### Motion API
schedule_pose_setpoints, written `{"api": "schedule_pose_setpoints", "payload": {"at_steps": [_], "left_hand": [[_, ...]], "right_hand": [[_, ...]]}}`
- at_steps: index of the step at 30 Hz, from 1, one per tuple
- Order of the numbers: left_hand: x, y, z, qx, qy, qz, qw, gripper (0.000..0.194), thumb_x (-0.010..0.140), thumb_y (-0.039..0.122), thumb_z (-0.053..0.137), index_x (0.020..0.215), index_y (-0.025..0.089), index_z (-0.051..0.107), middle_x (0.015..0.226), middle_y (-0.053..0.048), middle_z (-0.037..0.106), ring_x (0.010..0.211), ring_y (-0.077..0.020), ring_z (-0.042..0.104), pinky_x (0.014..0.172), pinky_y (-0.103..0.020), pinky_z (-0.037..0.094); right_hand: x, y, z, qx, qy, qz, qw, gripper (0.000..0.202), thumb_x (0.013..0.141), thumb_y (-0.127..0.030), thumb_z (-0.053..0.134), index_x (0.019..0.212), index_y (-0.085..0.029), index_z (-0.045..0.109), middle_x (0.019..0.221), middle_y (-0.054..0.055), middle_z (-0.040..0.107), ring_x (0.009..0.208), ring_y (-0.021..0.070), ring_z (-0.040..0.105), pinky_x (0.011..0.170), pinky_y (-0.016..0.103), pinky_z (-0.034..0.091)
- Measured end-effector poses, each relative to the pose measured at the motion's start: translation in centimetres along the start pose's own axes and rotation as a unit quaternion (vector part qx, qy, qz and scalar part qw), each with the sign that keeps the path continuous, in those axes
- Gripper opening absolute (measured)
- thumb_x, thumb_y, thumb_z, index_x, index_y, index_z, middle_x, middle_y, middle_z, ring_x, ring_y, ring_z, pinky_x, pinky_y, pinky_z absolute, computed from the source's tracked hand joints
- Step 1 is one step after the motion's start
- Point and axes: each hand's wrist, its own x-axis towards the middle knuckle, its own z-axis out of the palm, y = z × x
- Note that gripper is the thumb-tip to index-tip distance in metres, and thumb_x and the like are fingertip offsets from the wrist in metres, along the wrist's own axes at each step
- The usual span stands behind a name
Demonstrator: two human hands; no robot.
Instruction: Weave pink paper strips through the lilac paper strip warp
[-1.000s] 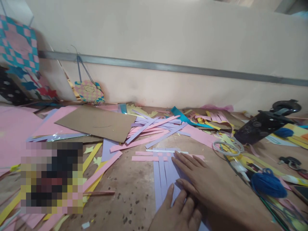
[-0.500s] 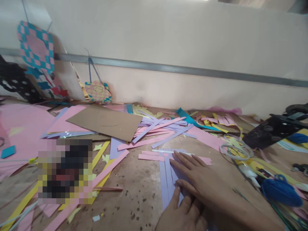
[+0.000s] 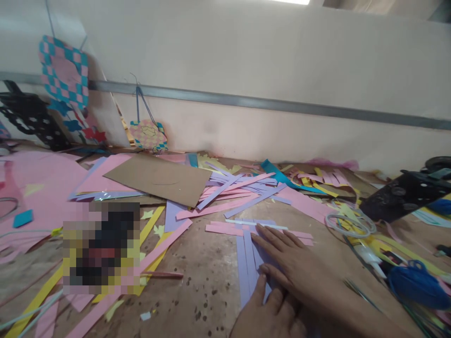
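Note:
Purple paper strips (image 3: 245,263) run lengthwise on the table in front of me, crossed at their far end by pink paper strips (image 3: 223,228). A thin whitish strip (image 3: 255,224) lies across the top of this weave. My right hand (image 3: 287,256) is laid flat over the weave, fingers stretched forward and pressing on it. Below it, my left hand (image 3: 266,312) rests at the near part of the purple strips with bent fingers; its thumb points up toward my right thumb. The left fingertips are hidden, so what they hold cannot be made out.
Brown cardboard (image 3: 162,180) and a pile of loose paper strips (image 3: 239,188) lie beyond the weave. A pixelated dark object (image 3: 105,249) is at left. To the right are a coil of white cord (image 3: 348,224), blue yarn (image 3: 419,284) and a black container (image 3: 401,195). Woven ornaments (image 3: 148,134) hang by the wall.
The view has shifted slightly, so everything sits a little further right. Both hands keep practically the same pose on the strips.

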Motion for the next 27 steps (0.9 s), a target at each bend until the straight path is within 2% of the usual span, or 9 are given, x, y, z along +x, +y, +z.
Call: {"api": "schedule_pose_setpoints", "payload": {"at_steps": [5, 10, 14, 17, 22, 27], "left_hand": [[-0.1, 0.1, 0.3, -0.006, -0.011, -0.007, 1.0, 0.045, 0.114, 0.033, 0.035, 0.151, 0.023, 0.058, 0.155, -0.004, 0.059, 0.14, -0.0313, 0.052, 0.112, -0.053, 0.044], [-0.3, -0.1, 0.4, -0.003, 0.012, 0.003, 1.0, 0.045, 0.115, 0.03, 0.031, 0.149, 0.021, 0.06, 0.151, -0.003, 0.063, 0.138, -0.029, 0.055, 0.111, -0.05, 0.045], [-0.6, -0.3, 0.9, -0.015, 0.027, 0.013, 0.999, 0.042, 0.116, 0.029, 0.033, 0.141, 0.022, 0.066, 0.145, -0.003, 0.067, 0.138, -0.0266, 0.054, 0.111, -0.048, 0.043], [-0.8, -0.4, 1.0, -0.008, 0.031, 0.019, 0.999, 0.043, 0.115, 0.03, 0.032, 0.142, 0.022, 0.066, 0.148, -0.004, 0.065, 0.139, -0.0266, 0.054, 0.11, -0.048, 0.043], [-0.9, -0.7, 0.5, -0.009, 0.023, 0.028, 0.999, 0.046, 0.116, 0.029, 0.028, 0.148, 0.022, 0.061, 0.151, -0.005, 0.063, 0.141, -0.026, 0.054, 0.108, -0.047, 0.044], [-0.9, -0.6, 0.8, -0.021, 0.013, 0.019, 1.0, 0.046, 0.116, 0.03, 0.029, 0.154, 0.02, 0.054, 0.154, -0.006, 0.06, 0.145, -0.0259, 0.049, 0.112, -0.047, 0.042]], "right_hand": [[0.0, -0.2, 0.1, 0.001, 0.002, 0.004, 1.0, 0.061, 0.105, -0.052, 0.055, 0.163, -0.038, 0.04, 0.17, 0.004, 0.036, 0.154, 0.0323, 0.039, 0.124, 0.062, 0.033], [-0.6, 0.5, -1.1, -0.002, -0.021, 0.019, 1.0, 0.065, 0.105, -0.048, 0.056, 0.165, -0.04, 0.033, 0.172, 0.003, 0.032, 0.155, 0.032, 0.036, 0.123, 0.062, 0.035], [-1.9, 2.1, -2.3, -0.015, -0.012, 0.044, 0.999, 0.06, 0.105, -0.051, 0.054, 0.162, -0.038, 0.041, 0.17, 0.005, 0.036, 0.152, 0.0329, 0.042, 0.121, 0.06, 0.038], [-2.9, 3.0, -2.8, -0.022, -0.015, 0.045, 0.999, 0.057, 0.106, -0.049, 0.051, 0.161, -0.034, 0.045, 0.169, 0.007, 0.038, 0.152, 0.0329, 0.043, 0.12, 0.058, 0.04], [-3.9, 3.2, -2.7, -0.031, -0.027, 0.035, 0.999, 0.052, 0.108, -0.043, 0.048, 0.159, -0.033, 0.047, 0.169, 0.006, 0.039, 0.155, 0.031, 0.038, 0.122, 0.059, 0.037], [-4.2, 3.2, -2.1, -0.027, -0.001, 0.02, 0.999, 0.055, 0.108, -0.041, 0.05, 0.162, -0.03, 0.044, 0.169, 0.007, 0.038, 0.156, 0.0286, 0.036, 0.125, 0.054, 0.033]]}}
